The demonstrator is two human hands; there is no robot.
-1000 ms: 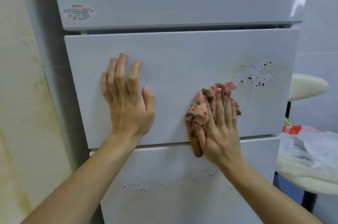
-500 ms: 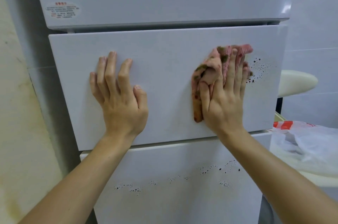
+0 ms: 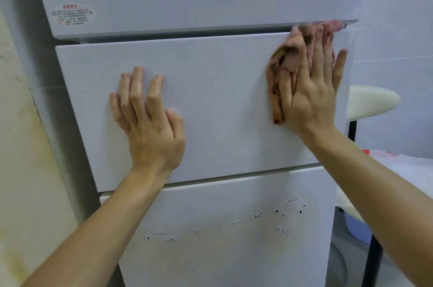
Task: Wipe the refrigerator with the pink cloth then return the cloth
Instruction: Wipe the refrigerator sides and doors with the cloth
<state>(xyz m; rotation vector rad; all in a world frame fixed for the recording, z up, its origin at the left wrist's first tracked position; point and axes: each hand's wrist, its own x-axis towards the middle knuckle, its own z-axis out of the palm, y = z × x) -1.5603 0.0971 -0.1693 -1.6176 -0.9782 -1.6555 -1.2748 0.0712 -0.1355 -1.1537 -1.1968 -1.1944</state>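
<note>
Pink cloth (image 3: 287, 61) under right hand (image 3: 309, 97), refrigerator (image 3: 210, 104)

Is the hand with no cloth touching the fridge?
Touching. The head view shows the left hand flat on the middle fridge drawer, fingers spread against its white front.

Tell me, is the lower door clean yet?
No, dark spots speckle the lower door; the cloth is on the middle door.
</note>
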